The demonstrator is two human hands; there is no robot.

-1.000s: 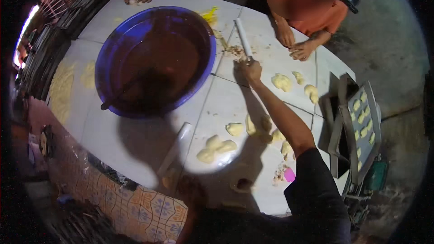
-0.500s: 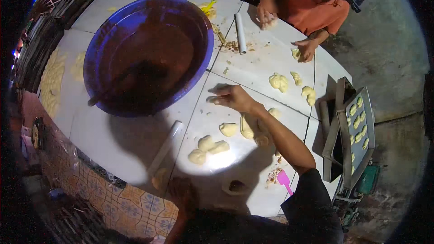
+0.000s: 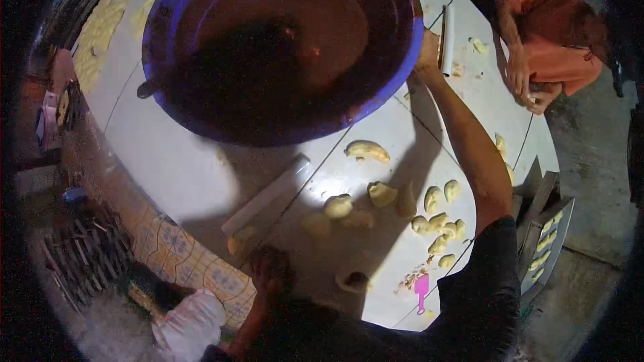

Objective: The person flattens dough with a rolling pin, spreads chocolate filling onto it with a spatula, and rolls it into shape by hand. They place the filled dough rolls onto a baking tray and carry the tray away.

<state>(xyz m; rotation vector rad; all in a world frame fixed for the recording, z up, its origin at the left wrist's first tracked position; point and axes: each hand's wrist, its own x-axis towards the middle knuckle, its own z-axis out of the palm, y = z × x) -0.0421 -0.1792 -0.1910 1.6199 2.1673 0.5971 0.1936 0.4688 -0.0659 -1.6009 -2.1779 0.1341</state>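
My right hand (image 3: 427, 53) is at the right rim of a large blue basin (image 3: 381, 104) with dark brown contents; its fingers are partly hidden against the rim. In deep shadow at the table's near edge lies my left hand (image 3: 270, 271), its fingers too dim to read. Near it is a pale dough piece with a dark brown filling (image 3: 353, 282). A long dough piece (image 3: 367, 151) and a rounded dough lump (image 3: 337, 206) lie on the white tiled table (image 3: 161, 161). Several small shaped dough pieces (image 3: 439, 224) cluster to the right.
One white rolling pin (image 3: 448, 40) lies beyond my right hand, another (image 3: 267, 194) below the basin. A pink scraper (image 3: 421, 293) is near my right sleeve. Trays (image 3: 547, 248) with dough stand at the right edge. A person in orange (image 3: 553, 33) sits at the far right.
My right hand has moved from above the dough pieces up to the basin's right rim. The view has shifted, with the basin now larger. My left hand stays at the near edge.
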